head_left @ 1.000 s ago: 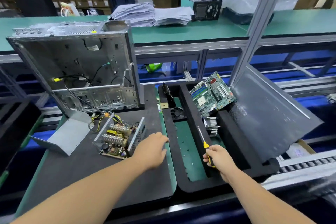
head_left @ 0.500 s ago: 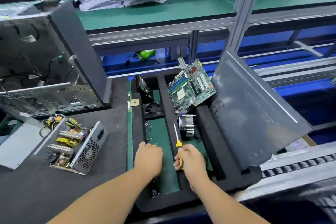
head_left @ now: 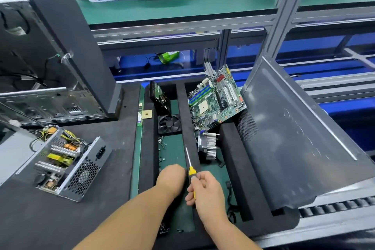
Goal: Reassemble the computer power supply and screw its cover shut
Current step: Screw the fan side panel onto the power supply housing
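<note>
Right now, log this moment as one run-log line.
stage: fetching screws | left hand: down in foam tray, fingers hidden | right hand: holds screwdriver | power supply: open, untouched

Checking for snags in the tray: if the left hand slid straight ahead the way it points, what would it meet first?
Probably the loose screws just beyond the left hand, then the black fan; depth is uncertain.
</note>
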